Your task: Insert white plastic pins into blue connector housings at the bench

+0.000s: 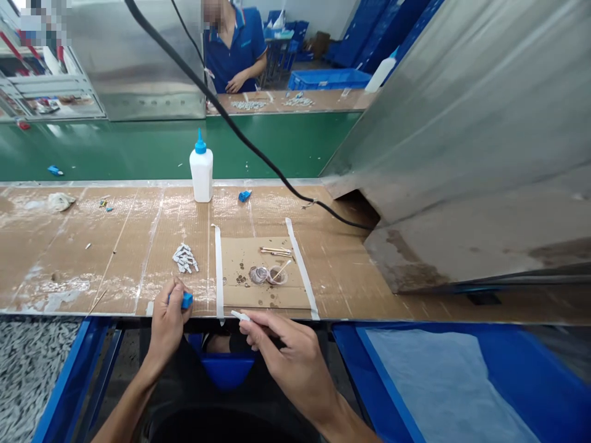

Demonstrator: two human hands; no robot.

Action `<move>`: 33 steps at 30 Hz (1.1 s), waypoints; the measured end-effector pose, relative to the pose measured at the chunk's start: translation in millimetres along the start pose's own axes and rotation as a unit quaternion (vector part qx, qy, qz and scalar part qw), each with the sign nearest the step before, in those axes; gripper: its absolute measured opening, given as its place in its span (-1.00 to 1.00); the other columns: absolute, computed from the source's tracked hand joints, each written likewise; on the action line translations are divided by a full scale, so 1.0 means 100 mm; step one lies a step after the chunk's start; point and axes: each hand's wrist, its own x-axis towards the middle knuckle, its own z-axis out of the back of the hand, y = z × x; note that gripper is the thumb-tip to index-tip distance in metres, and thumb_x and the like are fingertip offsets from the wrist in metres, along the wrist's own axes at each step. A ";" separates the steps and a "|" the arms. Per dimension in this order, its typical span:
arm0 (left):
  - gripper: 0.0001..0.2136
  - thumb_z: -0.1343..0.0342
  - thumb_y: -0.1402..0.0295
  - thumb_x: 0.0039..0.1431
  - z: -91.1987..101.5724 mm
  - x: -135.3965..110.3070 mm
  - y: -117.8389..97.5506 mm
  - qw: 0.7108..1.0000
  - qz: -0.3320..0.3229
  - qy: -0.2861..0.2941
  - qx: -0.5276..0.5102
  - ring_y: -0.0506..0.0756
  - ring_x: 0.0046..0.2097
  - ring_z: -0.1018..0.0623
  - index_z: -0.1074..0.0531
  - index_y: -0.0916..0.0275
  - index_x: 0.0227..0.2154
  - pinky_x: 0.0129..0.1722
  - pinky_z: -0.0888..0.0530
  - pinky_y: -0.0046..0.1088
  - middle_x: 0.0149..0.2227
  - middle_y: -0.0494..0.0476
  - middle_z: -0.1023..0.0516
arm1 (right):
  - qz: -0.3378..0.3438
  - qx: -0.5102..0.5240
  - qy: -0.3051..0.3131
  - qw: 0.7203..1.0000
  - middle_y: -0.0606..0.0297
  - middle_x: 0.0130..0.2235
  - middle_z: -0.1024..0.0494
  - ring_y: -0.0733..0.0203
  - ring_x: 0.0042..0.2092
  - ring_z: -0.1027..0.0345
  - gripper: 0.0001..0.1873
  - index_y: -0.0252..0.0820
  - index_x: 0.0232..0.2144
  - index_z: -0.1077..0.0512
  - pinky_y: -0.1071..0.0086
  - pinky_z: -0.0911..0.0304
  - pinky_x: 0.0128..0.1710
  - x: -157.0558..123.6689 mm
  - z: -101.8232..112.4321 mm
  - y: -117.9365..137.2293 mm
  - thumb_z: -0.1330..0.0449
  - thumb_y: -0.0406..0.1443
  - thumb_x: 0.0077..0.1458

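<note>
By tbl edge (pixel 122 312), hands (pixel 168 312) (pixel 292 352) w/ gap btwn

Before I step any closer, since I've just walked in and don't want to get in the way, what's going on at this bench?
A person's left hand holds a small blue piece, while the right hand pinches a slim white piece. Both are at the near edge of the bench. A pile of small white pieces lies beyond the left hand. Farther back stands a white bottle with a blue nozzle.
</note>
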 end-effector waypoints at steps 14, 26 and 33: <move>-0.78 -0.29 0.32 0.14 -0.16 -0.14 -0.13 0.892 0.159 0.114 -0.408 -0.06 -0.44 -0.25 -0.32 0.23 -0.39 -0.45 -0.29 -0.55 -0.37 -0.03 -0.26 | 0.026 0.020 -0.007 0.999 0.28 -0.28 -0.70 0.24 -0.30 -0.60 -0.85 -0.21 -0.16 -0.63 0.48 -0.53 -0.23 0.05 -0.16 0.09 -0.27 -0.37 0.25; -0.82 -0.23 0.44 0.01 -0.24 -0.21 -0.12 0.946 0.006 0.082 -0.315 0.01 -0.40 -0.17 -0.29 0.20 -0.44 -0.39 -0.26 -0.52 -0.40 -0.02 -0.17 | 0.010 0.039 0.040 0.998 0.25 -0.28 -0.67 0.26 -0.29 -0.58 -0.84 -0.25 -0.15 -0.61 0.50 -0.50 -0.19 -0.08 -0.20 0.13 -0.23 -0.35 0.30; -0.89 -0.18 0.45 0.06 -0.21 -0.24 -0.03 0.955 -0.076 0.078 -0.277 0.05 -0.36 -0.19 -0.33 0.18 -0.42 -0.35 -0.25 -0.48 -0.40 0.00 -0.17 | -0.067 0.084 0.064 0.992 0.34 -0.37 -0.66 0.29 -0.39 -0.55 -0.85 -0.17 -0.24 -0.63 0.52 -0.43 -0.37 -0.06 -0.22 0.19 -0.24 -0.28 0.28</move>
